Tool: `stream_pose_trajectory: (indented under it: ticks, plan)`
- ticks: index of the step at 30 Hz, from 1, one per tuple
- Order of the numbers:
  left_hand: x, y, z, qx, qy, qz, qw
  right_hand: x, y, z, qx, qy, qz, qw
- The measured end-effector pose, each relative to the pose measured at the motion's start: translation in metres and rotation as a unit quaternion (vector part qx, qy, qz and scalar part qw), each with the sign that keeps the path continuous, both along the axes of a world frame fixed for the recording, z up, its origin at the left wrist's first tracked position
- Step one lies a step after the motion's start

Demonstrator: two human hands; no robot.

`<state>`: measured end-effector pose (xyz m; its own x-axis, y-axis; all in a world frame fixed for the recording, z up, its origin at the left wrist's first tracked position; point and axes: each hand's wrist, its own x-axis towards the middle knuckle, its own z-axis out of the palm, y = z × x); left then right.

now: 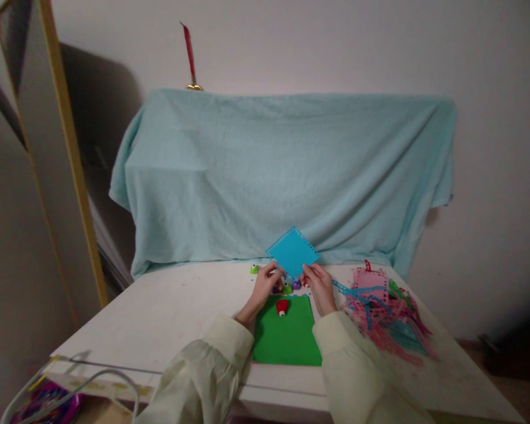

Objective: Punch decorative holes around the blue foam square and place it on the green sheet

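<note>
Both hands hold up a blue paper square (293, 253) with a punched, lacy border, turned so a corner points up. My left hand (267, 285) pinches its lower left edge, and my right hand (317, 282) pinches its lower right edge. Below them a green sheet (287, 341) lies on the white table, with a red punch (282, 307) on it. Just behind the sheet are a green punch (287, 288) and a purple punch (296, 284), partly hidden by the hands and paper. Another green punch (254, 269) stands to the left.
Pink, blue and green punched paper scraps (386, 318) are heaped at the right. A light blue cloth (282, 176) hangs behind the white table (159, 318). At the lower left are a pale cable (101, 374) and a purple package (48, 403).
</note>
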<state>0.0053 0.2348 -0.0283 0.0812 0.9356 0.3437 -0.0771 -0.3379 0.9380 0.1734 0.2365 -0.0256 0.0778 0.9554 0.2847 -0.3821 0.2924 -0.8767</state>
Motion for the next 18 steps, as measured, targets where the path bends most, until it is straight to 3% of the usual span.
stream_pose_trajectory:
  ticks: [18]
  plan:
    - [-0.0008,-0.001,0.0,-0.007,0.001,0.004,1.0,0.0008,-0.0026,0.0033,0.006,-0.007,0.014,1.0]
